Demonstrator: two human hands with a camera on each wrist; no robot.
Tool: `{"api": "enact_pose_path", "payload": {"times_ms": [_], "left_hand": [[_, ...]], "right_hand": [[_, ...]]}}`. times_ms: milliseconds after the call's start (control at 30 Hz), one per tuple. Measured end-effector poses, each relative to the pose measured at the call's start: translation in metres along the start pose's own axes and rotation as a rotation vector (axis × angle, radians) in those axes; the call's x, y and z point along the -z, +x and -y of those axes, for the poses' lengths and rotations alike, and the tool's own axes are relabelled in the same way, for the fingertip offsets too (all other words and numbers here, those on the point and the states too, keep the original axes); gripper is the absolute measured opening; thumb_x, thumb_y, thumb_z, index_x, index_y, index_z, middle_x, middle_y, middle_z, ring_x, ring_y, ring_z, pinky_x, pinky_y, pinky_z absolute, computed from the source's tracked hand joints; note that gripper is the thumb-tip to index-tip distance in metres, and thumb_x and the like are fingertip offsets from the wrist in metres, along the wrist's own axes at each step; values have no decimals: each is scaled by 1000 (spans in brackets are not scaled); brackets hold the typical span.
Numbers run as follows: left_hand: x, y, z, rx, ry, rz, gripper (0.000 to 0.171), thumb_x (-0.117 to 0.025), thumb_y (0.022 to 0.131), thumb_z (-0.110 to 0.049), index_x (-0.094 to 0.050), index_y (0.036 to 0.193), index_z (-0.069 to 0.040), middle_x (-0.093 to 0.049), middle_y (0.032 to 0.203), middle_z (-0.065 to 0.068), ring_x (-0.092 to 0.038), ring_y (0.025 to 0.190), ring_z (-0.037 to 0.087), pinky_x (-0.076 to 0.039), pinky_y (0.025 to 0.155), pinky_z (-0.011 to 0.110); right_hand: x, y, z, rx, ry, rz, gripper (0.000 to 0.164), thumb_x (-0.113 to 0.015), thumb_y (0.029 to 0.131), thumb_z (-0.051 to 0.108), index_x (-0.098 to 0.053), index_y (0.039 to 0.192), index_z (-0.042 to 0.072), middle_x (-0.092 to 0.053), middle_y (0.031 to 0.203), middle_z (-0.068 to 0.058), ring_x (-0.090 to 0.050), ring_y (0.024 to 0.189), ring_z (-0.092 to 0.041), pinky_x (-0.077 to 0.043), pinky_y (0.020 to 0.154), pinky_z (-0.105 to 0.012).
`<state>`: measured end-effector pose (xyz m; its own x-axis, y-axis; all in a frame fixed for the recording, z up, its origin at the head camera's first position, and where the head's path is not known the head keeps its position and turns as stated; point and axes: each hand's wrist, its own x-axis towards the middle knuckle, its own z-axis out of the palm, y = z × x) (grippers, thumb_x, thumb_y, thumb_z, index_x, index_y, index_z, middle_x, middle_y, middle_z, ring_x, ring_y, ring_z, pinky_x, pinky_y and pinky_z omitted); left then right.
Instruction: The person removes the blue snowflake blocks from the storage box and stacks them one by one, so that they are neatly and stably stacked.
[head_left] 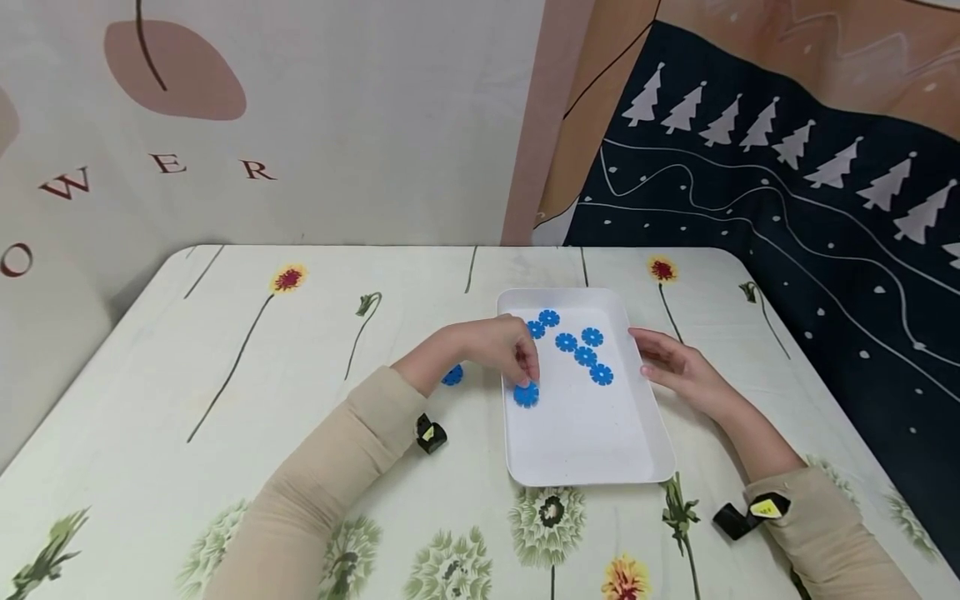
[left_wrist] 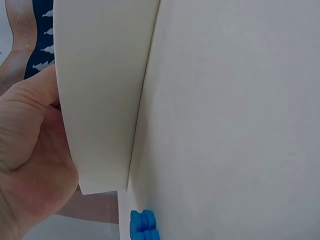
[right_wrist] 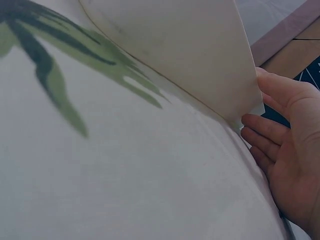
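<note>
1. Pinching a blue disc (head_left: 527, 396) in the left hand (head_left: 504, 345), at nine o'clock within the white tray (head_left: 592, 437).
2. Resting the right hand (head_left: 681, 368), unclenched with fingers extended, at the tray's two o'clock rim.
3. Lying inside, toward twelve o'clock: six more blue discs (head_left: 585, 357).

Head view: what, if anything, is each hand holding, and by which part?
The left hand pinches a blue notched disc by its far edge; the right hand grips nothing, open at the white tray.

One of the hands (right_wrist: 298, 157) at a pale tray (right_wrist: 185, 55), white tablecloth (right_wrist: 140, 180), green leaf print (right_wrist: 55, 80)
</note>
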<state>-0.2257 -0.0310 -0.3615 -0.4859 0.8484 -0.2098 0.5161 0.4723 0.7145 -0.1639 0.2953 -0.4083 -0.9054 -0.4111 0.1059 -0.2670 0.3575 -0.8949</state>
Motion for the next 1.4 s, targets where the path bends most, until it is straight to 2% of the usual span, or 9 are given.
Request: {"api": "enact_pose_path", "payload": {"times_ms": [133,267,500,633,1067,1400], "left_hand": [[0,1,3,-16,-39,-11,12,-72,85,-6,-76,96,-11,-69,87,-6,-57,78,12,-48,71,24],[0,2,6,-40,-27,-35,19,-68,88,-8,-74,106,-12,-67,94,-8,-55,86,13,-46,74,24],[-1,1,8,-81,-64,-88,20,-66,91,-10,-74,108,-12,-64,93,-5,-51,91,15,-45,76,25],[-1,-3,7,-88,-80,-153,18,-65,91,-10,-75,106,-11,-65,92,-5,-52,91,15,-44,78,26],[0,-28,1,-9,-146,-368,13,-69,88,-13,-76,98,-10,-66,90,-4,-54,91,16,-44,76,31],[4,-57,4,57,-201,-443,10,-71,87,-12,-77,95,-10,-66,91,-2,-54,91,18,-41,81,36]], "right_hand": [[0,0,1,-2,4,0,52,-57,96,6,-38,143,-2,-42,140,-26,-45,119,-4,-34,95,-13],[0,0,2,-6,5,0,52,-57,96,6,-38,143,-2,-41,140,-26,-45,119,-3,-35,95,-14],[-1,0,4,-4,-1,-2,52,-57,96,5,-38,143,-2,-41,140,-25,-44,119,-3,-34,95,-13],[-1,0,4,-13,-8,-2,53,-58,96,6,-38,144,-1,-41,141,-23,-44,119,-4,-34,95,-12],[-1,1,4,-22,-16,-5,52,-58,96,7,-38,144,-1,-42,141,-23,-44,119,-4,-34,95,-12],[-1,0,5,-29,-23,-7,53,-58,96,8,-38,144,0,-42,141,-23,-44,120,-7,-33,95,-12]]}}
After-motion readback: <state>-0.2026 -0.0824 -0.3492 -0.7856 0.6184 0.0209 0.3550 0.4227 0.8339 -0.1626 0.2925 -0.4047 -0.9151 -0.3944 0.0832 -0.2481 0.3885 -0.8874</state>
